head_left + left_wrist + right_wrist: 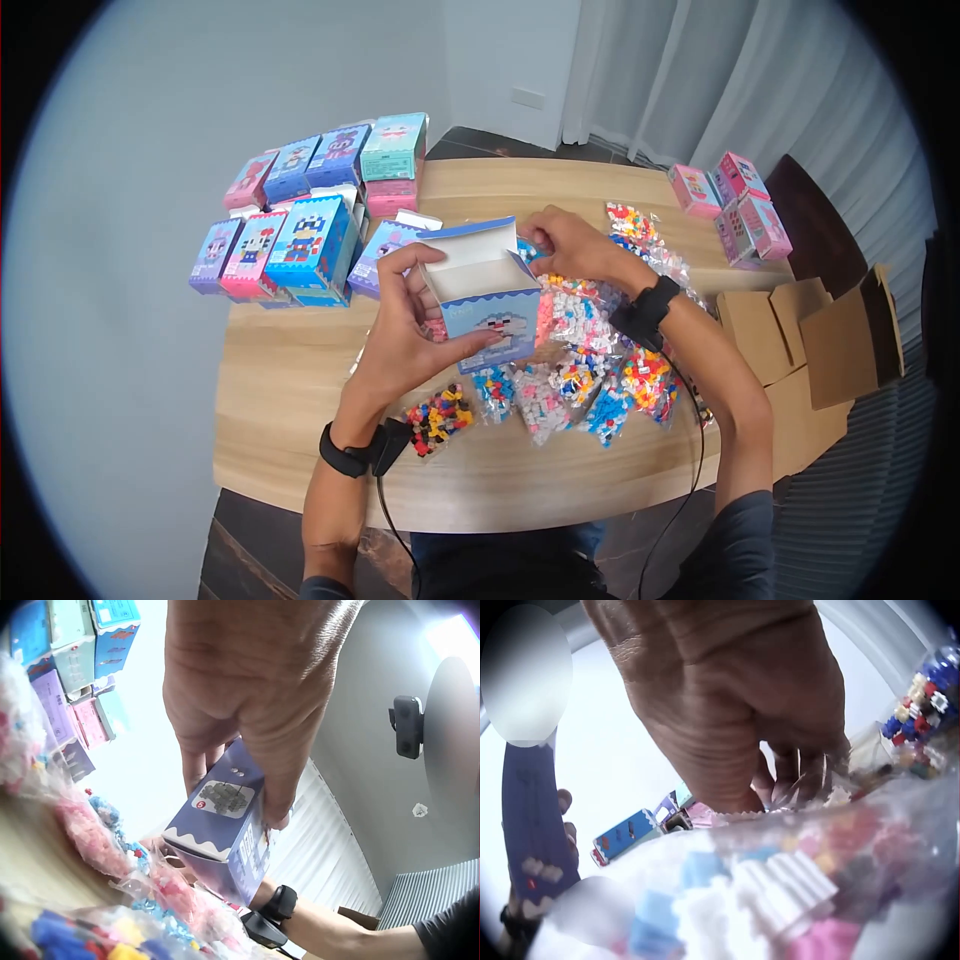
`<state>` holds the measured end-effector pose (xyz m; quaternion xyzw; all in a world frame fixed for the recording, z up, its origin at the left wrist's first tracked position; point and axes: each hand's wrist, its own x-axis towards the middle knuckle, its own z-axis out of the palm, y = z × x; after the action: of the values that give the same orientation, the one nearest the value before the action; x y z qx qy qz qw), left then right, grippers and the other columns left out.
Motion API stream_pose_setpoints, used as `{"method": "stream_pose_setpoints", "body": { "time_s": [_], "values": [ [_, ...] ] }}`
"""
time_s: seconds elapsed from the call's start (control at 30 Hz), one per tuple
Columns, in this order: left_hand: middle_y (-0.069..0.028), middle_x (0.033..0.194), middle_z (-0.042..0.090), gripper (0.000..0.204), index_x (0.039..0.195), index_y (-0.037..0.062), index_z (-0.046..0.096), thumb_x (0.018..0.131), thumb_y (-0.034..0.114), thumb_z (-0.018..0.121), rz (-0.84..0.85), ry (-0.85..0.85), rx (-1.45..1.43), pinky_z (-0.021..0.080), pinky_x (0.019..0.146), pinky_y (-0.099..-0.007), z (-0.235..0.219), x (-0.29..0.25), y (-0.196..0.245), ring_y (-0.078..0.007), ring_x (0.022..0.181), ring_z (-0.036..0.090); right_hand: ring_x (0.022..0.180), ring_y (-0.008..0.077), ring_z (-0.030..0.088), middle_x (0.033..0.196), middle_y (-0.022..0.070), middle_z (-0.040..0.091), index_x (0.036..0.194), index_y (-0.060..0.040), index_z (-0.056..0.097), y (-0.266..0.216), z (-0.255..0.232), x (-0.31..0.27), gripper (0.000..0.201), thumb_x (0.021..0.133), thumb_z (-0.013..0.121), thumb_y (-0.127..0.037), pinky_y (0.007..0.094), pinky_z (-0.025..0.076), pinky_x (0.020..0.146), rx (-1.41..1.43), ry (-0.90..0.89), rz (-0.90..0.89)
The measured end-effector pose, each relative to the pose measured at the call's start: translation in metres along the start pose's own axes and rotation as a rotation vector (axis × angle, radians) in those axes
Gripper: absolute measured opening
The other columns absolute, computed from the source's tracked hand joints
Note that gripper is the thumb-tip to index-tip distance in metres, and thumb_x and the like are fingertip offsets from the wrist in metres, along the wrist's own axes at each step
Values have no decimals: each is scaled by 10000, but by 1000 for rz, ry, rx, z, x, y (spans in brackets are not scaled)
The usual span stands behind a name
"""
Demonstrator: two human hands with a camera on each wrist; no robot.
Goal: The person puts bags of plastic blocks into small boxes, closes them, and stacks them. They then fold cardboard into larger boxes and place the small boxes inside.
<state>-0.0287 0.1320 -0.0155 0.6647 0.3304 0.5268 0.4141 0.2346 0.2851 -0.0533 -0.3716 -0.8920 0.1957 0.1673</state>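
Observation:
My left hand grips a small blue-purple box, its top open toward the head camera and its white inside showing. In the left wrist view, the left hand has thumb and fingers on opposite sides of the box. Just right of the box's opening, the right hand has curled fingers among clear bags of toy bricks. The right wrist view shows the right hand's fingertips pinching clear plastic behind a bag of bricks; which bag it belongs to is hard to tell.
Several boxes stand stacked at the table's left. Pink boxes sit at the back right. An open cardboard carton lies at the right edge, near a dark chair. A bag of dark and yellow bricks lies near the left wrist.

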Motion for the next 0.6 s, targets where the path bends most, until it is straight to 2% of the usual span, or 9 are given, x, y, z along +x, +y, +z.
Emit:
{"method": "stream_pose_setpoints", "body": {
  "time_s": [0.07,0.1,0.2,0.27,0.37,0.4,0.47,0.53,0.6],
  "values": [
    [-200,1333,549,877,1370,96,250,776,-37,881,42,-27,55,581,989,-369,-1,1,1,-263,1215,648,988,274,604,1062,138,589,1262,0,646,-3,-8,-5,494,797,807,-53,368,517,856,73,3,173],
    [-207,1347,548,880,1375,98,252,775,-42,879,20,-34,15,582,985,-367,-2,1,1,-263,1217,647,988,274,604,1062,138,589,1262,0,646,-5,-8,-5,494,797,807,-53,368,517,856,66,-1,170],
    [-216,1372,542,890,1388,103,253,772,-51,877,-9,-60,-22,588,970,-357,-1,2,7,-258,1215,649,934,258,618,1034,128,607,1090,20,673,-4,2,0,357,775,822,-58,367,518,810,265,193,-91],
    [-218,1384,539,898,1396,107,251,771,-54,876,-12,-93,-7,593,959,-349,-2,2,12,-254,1211,651,946,249,641,1078,137,645,1092,17,649,-1,-2,17,399,766,850,-96,350,529,809,94,-142,9],
    [-201,1370,560,918,1414,113,246,768,-61,875,-55,-80,-47,597,906,-310,-5,0,13,-234,1199,658,941,223,651,1101,123,667,1158,2,621,-9,-11,23,485,768,867,-148,335,541,808,22,-211,64],
    [-183,1336,582,929,1421,116,252,763,-39,890,-66,-66,-54,580,842,-276,-7,1,13,-205,1139,668,941,223,651,1101,123,667,1158,2,621,-12,-18,20,485,768,867,-148,335,541,808,17,-209,59],
    [-165,1302,605,941,1428,119,258,757,-16,904,-80,-39,-71,564,778,-241,-10,-1,8,-176,1079,678,1026,241,666,1133,113,682,1345,-30,581,-21,-35,-1,702,747,914,-186,367,543,881,268,207,272],
    [-141,1266,623,962,1440,118,270,745,30,929,-116,-71,9,514,720,-220,-14,-1,1,-148,1012,649,1028,164,654,1181,92,679,1266,-62,607,-60,-72,-22,569,776,890,-117,318,546,847,409,563,235],
    [-122,1241,634,980,1451,113,278,735,68,947,-77,-96,16,482,694,-216,-10,-1,-5,-128,979,616,984,162,674,1204,81,688,1260,-65,600,-105,-90,-41,503,823,846,-105,311,548,804,535,617,-32]
  ]
}}
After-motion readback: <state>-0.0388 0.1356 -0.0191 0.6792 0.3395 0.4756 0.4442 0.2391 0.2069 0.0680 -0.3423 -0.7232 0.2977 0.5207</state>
